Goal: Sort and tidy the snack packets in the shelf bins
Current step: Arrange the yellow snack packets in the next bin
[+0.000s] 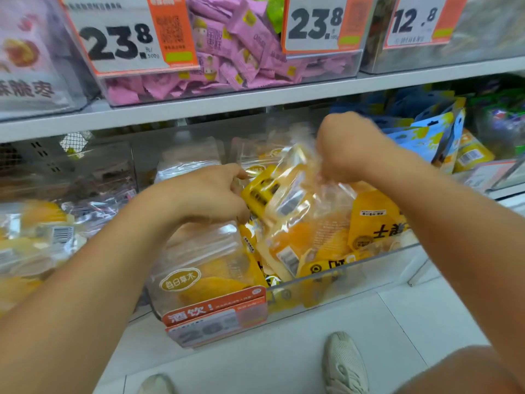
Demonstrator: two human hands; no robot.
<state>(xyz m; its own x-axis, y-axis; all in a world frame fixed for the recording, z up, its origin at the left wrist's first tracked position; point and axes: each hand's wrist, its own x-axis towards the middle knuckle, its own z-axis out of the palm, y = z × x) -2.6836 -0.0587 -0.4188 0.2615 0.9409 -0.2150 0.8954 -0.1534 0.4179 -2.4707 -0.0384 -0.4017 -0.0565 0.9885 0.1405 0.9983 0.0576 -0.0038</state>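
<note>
At frame centre, the left hand (216,191) and the right hand (345,146) both pinch a yellow packet (287,194) above the clear bin (355,268). The slippery film could slide free, dropping it crooked among the others.

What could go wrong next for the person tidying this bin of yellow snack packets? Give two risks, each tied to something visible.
1. The right hand pinches only the thin top edge of the clear yellow packet; it may slip or tear.
2. The clear bin holds tilted, loosely heaped packets, so pulling one could drag others over its low front wall onto the floor.
</note>
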